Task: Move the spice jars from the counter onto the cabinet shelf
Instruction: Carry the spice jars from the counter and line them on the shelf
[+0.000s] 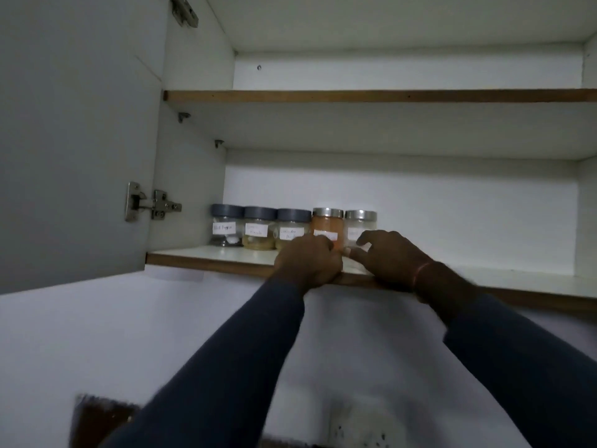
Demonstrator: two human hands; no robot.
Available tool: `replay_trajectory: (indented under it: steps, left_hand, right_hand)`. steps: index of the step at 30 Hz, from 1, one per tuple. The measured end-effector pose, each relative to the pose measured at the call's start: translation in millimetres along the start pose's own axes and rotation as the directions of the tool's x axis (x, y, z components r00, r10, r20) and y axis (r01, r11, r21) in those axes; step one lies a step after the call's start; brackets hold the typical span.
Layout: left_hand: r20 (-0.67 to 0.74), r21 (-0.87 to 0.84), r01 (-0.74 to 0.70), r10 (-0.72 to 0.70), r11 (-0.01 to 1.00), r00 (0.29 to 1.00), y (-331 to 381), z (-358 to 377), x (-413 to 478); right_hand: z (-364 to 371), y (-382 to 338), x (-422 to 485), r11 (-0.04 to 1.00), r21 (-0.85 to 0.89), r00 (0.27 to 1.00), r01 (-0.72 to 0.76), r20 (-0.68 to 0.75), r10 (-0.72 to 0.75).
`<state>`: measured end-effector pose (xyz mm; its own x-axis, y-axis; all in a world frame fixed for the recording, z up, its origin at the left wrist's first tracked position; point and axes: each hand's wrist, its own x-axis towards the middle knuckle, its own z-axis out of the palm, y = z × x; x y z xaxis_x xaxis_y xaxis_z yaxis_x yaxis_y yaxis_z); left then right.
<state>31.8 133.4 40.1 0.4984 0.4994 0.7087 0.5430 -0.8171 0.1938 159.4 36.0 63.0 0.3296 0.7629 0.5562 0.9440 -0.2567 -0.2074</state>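
Five labelled spice jars stand in a row at the back left of the lower cabinet shelf [193,252]. Three have grey lids: the leftmost jar [226,228], the second [259,233] and the third [291,228]. An orange-filled jar [328,224] and a pale jar [360,223] have steel lids. My left hand [307,263] rests at the shelf's front edge before the orange jar, fingers curled, nothing seen in it. My right hand [387,253] is in front of the pale jar, thumb and forefinger apart, hiding its lower part.
The cabinet door [74,140] stands swung out on the left on a metal hinge [151,205]. An upper shelf [355,96] is bare. The lower shelf extends rightward past the jars. Below, a white wall carries a socket [361,431].
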Motion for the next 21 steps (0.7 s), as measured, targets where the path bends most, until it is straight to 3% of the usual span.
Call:
replay_trajectory:
  steps: [2, 4, 6, 7, 9, 11, 13, 14, 17, 21]
  left_hand:
    - [-0.076, 0.032, -0.046, 0.048, 0.998, 0.996, 7.0, -1.3, -10.0]
    - [-0.228, 0.023, -0.214, 0.214, 0.976, 0.95, 16.3, 4.4, -32.4]
    - [-0.317, -0.044, -0.387, 0.354, 0.921, 0.88, 30.8, 24.8, -80.1]
    - [-0.296, -0.132, -0.441, 0.389, 0.888, 0.872, 39.0, 41.1, -115.6]
    - [-0.148, -0.355, -0.423, 0.397, 0.833, 0.906, 49.6, 80.6, -194.5]
    - [0.163, -0.534, -0.221, 0.356, 0.816, 0.92, 56.6, 133.4, -286.3]
    - [0.533, -0.562, 0.058, 0.307, 0.825, 0.788, 67.7, 178.2, -388.5]
    - [0.651, -0.539, 0.177, 0.274, 0.823, 0.708, 67.8, 189.3, -421.1]
    - [0.804, -0.475, 0.31, 0.263, 0.823, 0.533, 80.9, 209.3, -513.6]
    - [0.867, -0.416, 0.349, 0.251, 0.84, 0.43, 82.2, 226.0, -563.2]
  right_hand:
    - [4.3, 0.8, -57.2, 0.993, -0.063, 0.992, 0.104, -0.059, -0.108]
    - [20.2, 13.6, -114.7, 0.96, -0.201, 0.944, 0.196, -0.227, -0.24]
    - [49.9, 34.6, -180.0, 0.976, -0.096, 0.934, 0.195, -0.285, -0.214]
    - [67.4, 45.9, -217.2, 0.989, 0.021, 0.962, 0.146, -0.237, -0.137]
    - [114.7, 70.1, -283.2, 0.973, 0.218, 0.997, -0.073, -0.019, 0.079]
    - [160.0, 89.0, -357.4, 0.915, 0.269, 0.945, -0.3, 0.218, 0.245]
    - [198.4, 102.6, -439.0, 0.829, 0.208, 0.791, -0.519, 0.485, 0.374]
    - [208.5, 102.8, -459.6, 0.818, 0.198, 0.76, -0.541, 0.533, 0.373]
    - [232.1, 97.4, -526.9, 0.795, 0.169, 0.688, -0.582, 0.624, 0.371]
    - [248.7, 86.6, -560.8, 0.843, 0.1, 0.68, -0.529, 0.644, 0.351]
